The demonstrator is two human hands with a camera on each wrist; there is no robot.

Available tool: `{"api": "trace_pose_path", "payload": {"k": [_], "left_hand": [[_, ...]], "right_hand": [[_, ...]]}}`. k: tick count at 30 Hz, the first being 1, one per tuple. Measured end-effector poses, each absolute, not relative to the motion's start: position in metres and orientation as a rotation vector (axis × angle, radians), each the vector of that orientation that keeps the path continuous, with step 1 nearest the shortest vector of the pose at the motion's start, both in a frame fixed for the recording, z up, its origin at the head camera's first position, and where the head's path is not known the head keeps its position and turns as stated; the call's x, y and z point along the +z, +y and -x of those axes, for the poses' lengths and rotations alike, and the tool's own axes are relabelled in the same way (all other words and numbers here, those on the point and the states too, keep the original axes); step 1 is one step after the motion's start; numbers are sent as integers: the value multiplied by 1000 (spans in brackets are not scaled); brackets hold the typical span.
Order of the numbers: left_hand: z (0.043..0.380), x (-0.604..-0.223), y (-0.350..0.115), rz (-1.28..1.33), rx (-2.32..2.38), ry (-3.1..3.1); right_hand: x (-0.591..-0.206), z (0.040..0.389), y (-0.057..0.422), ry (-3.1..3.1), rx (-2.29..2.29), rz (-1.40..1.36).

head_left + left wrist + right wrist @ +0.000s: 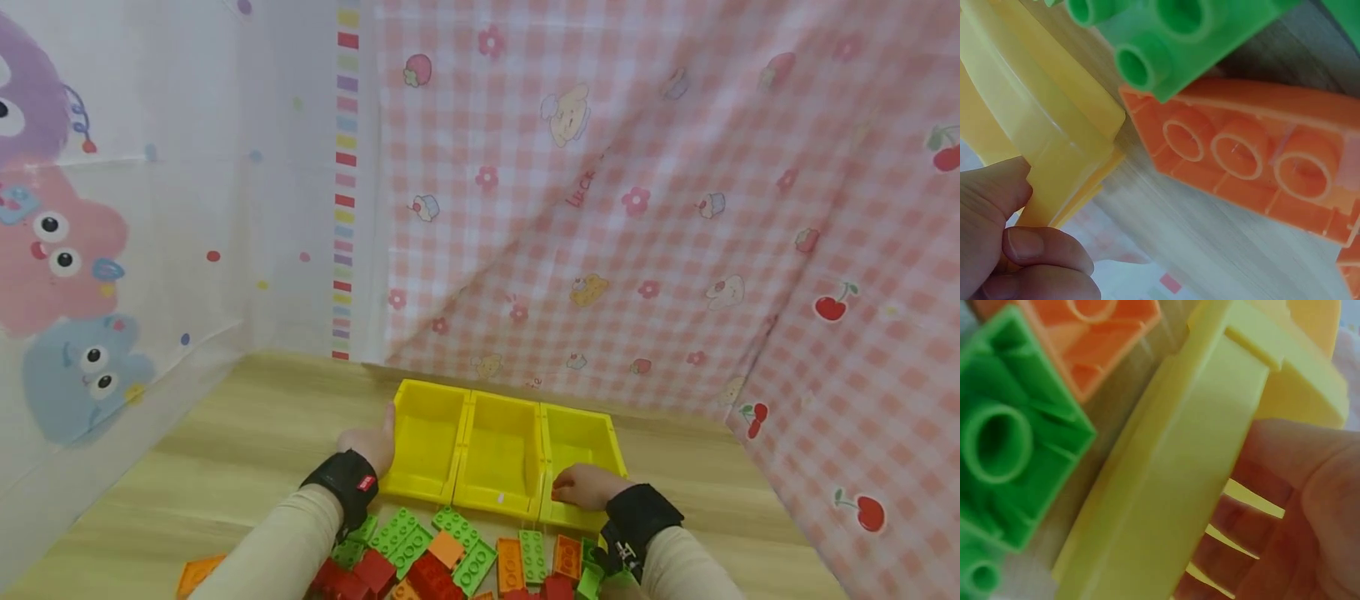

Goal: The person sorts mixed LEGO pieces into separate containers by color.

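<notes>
Three yellow bins (498,497) stand side by side in a row. At the outer side of the left bin (424,492) is my left hand (372,447). In the left wrist view its thumb (1013,187) lies on the yellow wall and the index finger curls at the edge, pinching it. My right hand (588,486) reaches into the front part of the right bin (581,427). In the right wrist view its fingers (1257,478) are spread behind the bin's front wall (1166,469), which hides the fingertips. A small reddish spot shows by them in the head view.
Loose toy bricks lie in front of the bins: green bricks (532,557), orange bricks (510,567) and red bricks (373,572). An orange brick (198,573) lies apart at the left. Behind stands a pink checked curtain (555,250); a printed white sheet (180,200) hangs at the left.
</notes>
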State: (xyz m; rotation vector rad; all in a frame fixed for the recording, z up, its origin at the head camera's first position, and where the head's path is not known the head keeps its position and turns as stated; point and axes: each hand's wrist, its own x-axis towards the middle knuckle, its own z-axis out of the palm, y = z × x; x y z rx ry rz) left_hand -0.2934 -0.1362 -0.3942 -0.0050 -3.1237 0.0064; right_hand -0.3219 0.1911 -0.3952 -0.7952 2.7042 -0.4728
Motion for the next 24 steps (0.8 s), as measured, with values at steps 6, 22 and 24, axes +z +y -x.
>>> {"api": "trace_pose_path", "payload": {"k": [6,22,24], "left_hand": [[298,-394,-136,27,-86,-3159],[304,-396,-143,78,-79,-3170],[305,-399,-143,81,-74,-3174]], "right_hand": [[-386,299,206,2768,-567,725],[-388,216,250,2705,-520,907],[-392,206,257,2656,-527,857]]}}
